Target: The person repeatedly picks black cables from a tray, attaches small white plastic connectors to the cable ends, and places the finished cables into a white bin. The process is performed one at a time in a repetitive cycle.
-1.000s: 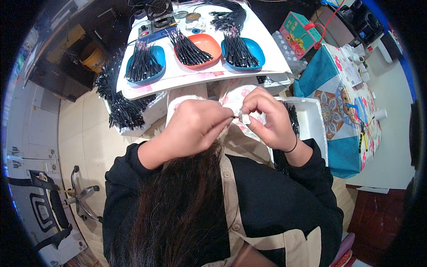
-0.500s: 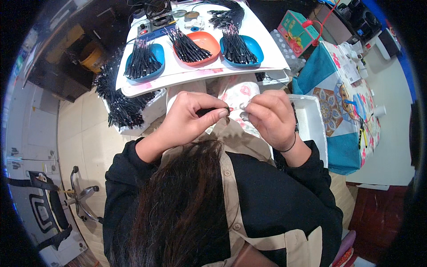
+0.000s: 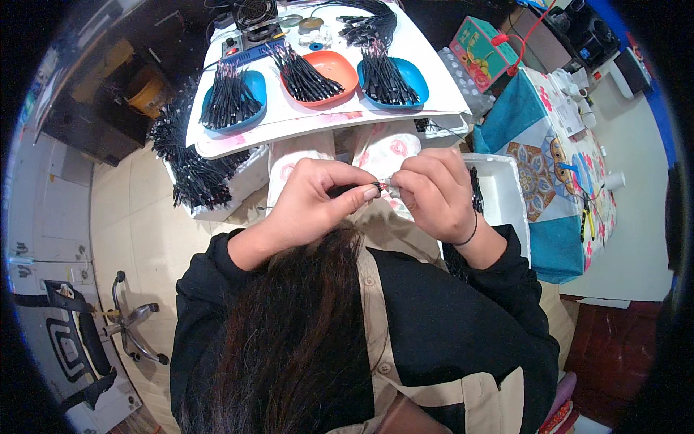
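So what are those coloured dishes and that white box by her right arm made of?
The blue dishes and orange dish look like smooth, glossy plastic: bright even colour, soft sheen. The white box looks like foam: thick walls, matt, slightly grainy surface, though I cannot be sure.

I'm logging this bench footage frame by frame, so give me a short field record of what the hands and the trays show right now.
left hand: pinches a small black cable piece at the fingertips
right hand: meets the left at a tiny part, too small to identify
height: both hands raised over the lap, apart from the white table
left blue tray: bundle of black cables
orange tray: black cables
right blue tray: black cables
white bin: beside the right wrist
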### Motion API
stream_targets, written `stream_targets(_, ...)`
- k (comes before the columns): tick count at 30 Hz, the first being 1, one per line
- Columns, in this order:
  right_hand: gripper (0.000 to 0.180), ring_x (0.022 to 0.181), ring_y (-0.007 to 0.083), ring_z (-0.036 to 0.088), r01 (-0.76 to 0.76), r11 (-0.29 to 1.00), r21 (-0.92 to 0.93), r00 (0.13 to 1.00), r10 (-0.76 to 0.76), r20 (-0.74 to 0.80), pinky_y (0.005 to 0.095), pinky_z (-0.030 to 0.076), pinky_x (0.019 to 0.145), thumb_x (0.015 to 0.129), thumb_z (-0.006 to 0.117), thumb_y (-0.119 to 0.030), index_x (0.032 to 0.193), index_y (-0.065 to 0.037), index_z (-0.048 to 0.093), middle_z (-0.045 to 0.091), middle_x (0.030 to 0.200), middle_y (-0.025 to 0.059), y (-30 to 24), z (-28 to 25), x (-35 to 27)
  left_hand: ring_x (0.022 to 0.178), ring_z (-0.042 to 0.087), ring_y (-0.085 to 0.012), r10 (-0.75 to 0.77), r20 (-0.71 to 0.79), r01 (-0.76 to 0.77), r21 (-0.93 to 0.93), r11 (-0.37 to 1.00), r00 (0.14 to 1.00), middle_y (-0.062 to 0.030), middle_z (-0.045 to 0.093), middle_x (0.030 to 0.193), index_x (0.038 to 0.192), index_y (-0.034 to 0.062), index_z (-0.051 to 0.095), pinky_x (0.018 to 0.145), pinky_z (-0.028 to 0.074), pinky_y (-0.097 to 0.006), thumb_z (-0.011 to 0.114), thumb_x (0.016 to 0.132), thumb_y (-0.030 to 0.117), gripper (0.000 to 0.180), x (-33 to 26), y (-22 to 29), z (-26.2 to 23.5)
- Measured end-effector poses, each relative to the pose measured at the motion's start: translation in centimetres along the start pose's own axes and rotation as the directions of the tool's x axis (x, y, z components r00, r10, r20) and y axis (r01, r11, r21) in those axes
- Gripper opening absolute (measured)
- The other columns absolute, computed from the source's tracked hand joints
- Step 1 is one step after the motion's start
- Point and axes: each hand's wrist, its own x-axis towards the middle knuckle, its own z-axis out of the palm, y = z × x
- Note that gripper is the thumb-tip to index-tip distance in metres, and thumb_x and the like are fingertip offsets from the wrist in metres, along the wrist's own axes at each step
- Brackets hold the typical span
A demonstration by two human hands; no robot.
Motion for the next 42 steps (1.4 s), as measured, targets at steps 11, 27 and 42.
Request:
stream_targets(11,0.024,0.085,0.0228,0.060,-0.483,0.728,0.486,0.871,0.346,0.348,0.0298,0.048,0.075,0.083,0.066,-0.010,0.106,-0.004,0.061,0.061,0.096,0.0097,0.0,-1.6,-0.4,0.063,0.059,-0.0137,0.055,0.080,-0.053,-0.029,0.998,0.995,-0.0068,0.064,0.073,0.094,-0.0025,0.067,0.055,0.044,-0.027,0.066,0.083,0.004,0.012,-1.0,-1.0,-1.0)
stream_targets(27,0.024,0.093,0.0317,0.060,-0.258,0.936,0.240,0.966,0.247,0.079,0.0401,0.049,0.081,0.071,0.066,0.001,0.094,-0.004,0.061,0.062,0.100,0.0119,1.3,-0.8,0.6,0.062,0.050,-0.0067,-0.184,0.051,0.159,-0.755,0.636,0.982,-0.0039,0.060,0.078,0.099,-0.0054,0.062,0.055,0.038,-0.020,0.065,0.087,0.005,0.016,-2.2,-1.1,0.1)
stream_targets(42,0.029,0.083,0.0176,0.059,0.196,0.980,-0.038,0.948,-0.199,-0.250,0.0309,0.043,0.063,0.064,0.063,-0.015,0.090,-0.007,0.071,0.067,0.101,0.0049,0.9,1.5,0.6,0.058,0.042,-0.0048,-0.198,0.314,0.324,-0.946,0.021,0.929,-0.0019,0.060,0.083,0.106,0.0013,0.062,0.049,0.028,-0.019,0.060,0.091,0.010,0.018,-1.7,-2.5,1.6)
